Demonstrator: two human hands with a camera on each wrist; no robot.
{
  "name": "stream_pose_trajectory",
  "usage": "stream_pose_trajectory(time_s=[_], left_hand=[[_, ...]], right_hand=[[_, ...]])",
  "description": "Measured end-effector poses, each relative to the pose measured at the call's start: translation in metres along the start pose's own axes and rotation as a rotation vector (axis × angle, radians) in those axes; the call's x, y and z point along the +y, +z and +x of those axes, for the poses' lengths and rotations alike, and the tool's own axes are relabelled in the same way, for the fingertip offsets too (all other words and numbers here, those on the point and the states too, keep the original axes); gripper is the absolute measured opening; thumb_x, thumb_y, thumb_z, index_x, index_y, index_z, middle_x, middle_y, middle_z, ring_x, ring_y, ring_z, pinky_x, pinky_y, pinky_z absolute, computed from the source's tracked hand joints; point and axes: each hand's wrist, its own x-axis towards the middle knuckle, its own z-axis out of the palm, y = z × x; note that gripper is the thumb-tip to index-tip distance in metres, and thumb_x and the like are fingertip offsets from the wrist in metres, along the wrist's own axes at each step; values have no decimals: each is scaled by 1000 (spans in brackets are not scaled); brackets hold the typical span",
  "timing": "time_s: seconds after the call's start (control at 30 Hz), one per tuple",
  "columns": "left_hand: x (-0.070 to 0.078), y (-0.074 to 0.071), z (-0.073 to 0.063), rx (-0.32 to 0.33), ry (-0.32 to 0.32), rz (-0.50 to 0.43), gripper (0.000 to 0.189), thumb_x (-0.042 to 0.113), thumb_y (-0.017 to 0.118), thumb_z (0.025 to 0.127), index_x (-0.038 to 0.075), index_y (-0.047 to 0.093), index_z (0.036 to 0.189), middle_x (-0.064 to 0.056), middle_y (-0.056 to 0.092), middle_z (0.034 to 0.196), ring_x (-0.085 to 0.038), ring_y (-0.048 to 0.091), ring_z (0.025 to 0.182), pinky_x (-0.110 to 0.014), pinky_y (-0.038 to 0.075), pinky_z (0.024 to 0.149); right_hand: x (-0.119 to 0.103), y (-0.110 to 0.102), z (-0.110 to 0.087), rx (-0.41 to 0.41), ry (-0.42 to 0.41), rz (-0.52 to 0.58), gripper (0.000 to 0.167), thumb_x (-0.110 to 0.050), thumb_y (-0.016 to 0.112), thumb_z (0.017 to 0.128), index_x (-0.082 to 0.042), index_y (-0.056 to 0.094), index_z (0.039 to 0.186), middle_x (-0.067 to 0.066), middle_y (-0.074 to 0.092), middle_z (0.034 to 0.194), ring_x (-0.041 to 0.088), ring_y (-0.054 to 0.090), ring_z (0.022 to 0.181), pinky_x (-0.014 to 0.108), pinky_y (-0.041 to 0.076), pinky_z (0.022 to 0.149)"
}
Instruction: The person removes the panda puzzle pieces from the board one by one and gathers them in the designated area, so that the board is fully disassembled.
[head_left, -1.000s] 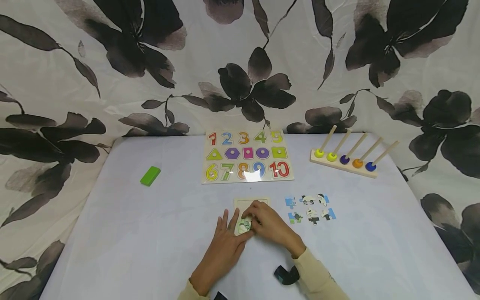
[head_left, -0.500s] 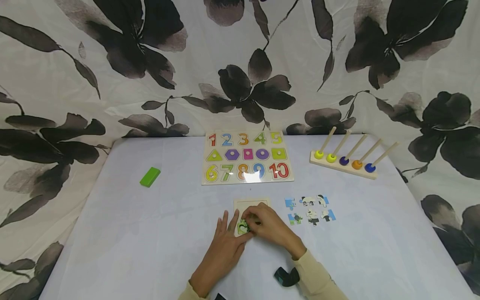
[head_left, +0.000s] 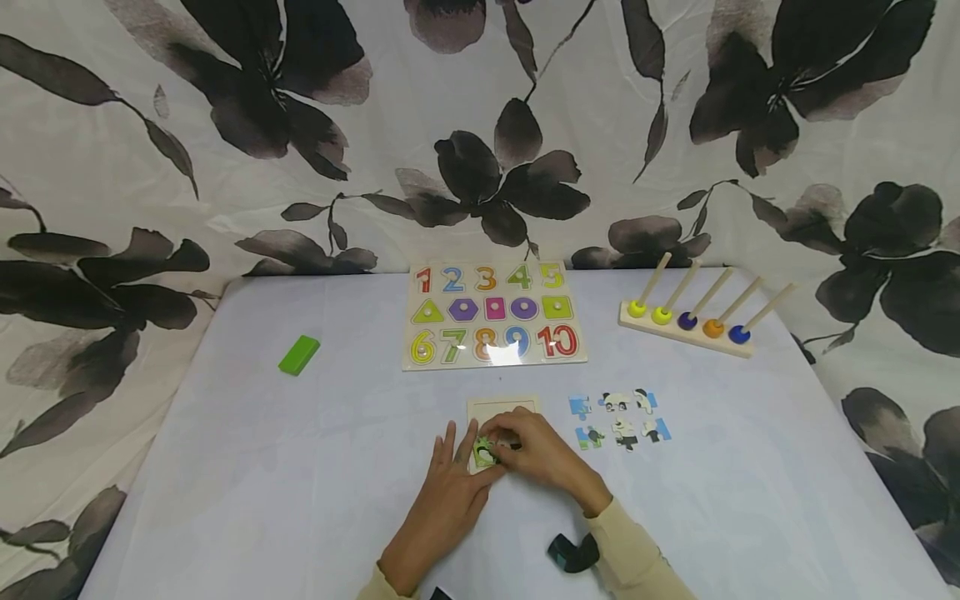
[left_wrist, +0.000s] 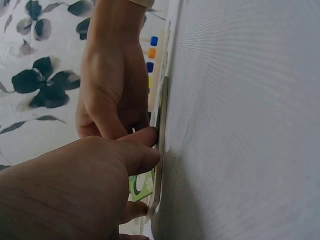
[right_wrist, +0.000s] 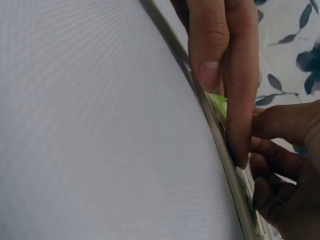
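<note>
A small wooden puzzle tray (head_left: 502,406) lies on the white table in front of me. My left hand (head_left: 453,487) rests at its left and near edges, fingers spread and straight, the thumb along the near side. Over the tray, my right hand (head_left: 536,450) pinches a green, black and white puzzle piece (head_left: 483,452) between thumb and fingertips. That green piece (left_wrist: 141,185) looks slightly tilted in the left wrist view. Fingers cover much of the tray. To its right lie several loose panda puzzle pieces (head_left: 624,429) in two rows.
Behind the tray lies a board of numbers and shapes (head_left: 495,325). A wooden peg stand (head_left: 686,329) with coloured beads stands at the back right, and a green block (head_left: 300,354) lies at the left. A black curved object (head_left: 573,552) is by the right sleeve.
The right fingertips have shifted slightly left over the tray. The green piece has turned and shows more plainly beside the left fingers. The left hand has stayed in place.
</note>
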Motion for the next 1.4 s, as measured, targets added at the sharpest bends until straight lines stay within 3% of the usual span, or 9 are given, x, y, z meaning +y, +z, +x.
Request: stream_pose_trajectory(time_s=[0.33,0.43,0.67,0.97,1.2,1.4], left_hand=[[1,0,0,10,18,21,46,17,64,91,36,58,132,-28,26,152,-56,15,138,-68,23,105],[1,0,-1,13,12,10,51,16,65,90,38,55,134,-29,26,152,-56,15,137,-68,22,105],[3,2,0,9,-3,-1,55,15,65,89,42,52,136,-28,25,152,-56,14,138,-67,20,107],[3,3,0,15,-19,-18,56,13,67,88,41,54,135,-27,25,152,-55,12,139,-67,18,108],[3,4,-2,22,-19,-15,59,10,69,86,40,55,134,-28,25,152,-56,13,138,-68,19,107],[3,4,-1,28,-10,-15,61,7,70,84,40,55,134,-28,25,152,-56,13,138,-68,19,107]], right_hand=[[5,-21,-5,119,32,70,23,-8,68,87,-14,71,109,-6,65,89,9,55,81,25,49,72],[9,-34,-12,165,42,86,22,-8,68,88,-12,71,109,-3,66,91,11,55,81,26,49,72],[23,-60,-38,232,152,61,22,-10,70,88,-14,71,109,-5,65,91,13,53,79,25,47,70],[39,-78,-77,212,227,46,20,-11,69,88,-12,70,108,-5,64,87,9,53,73,23,47,64],[44,-80,-98,134,278,96,15,-15,66,91,-13,71,105,-1,69,101,8,56,77,24,48,66],[46,-78,-104,146,288,54,10,-13,68,88,-16,72,98,-6,68,88,7,52,69,24,45,60]])
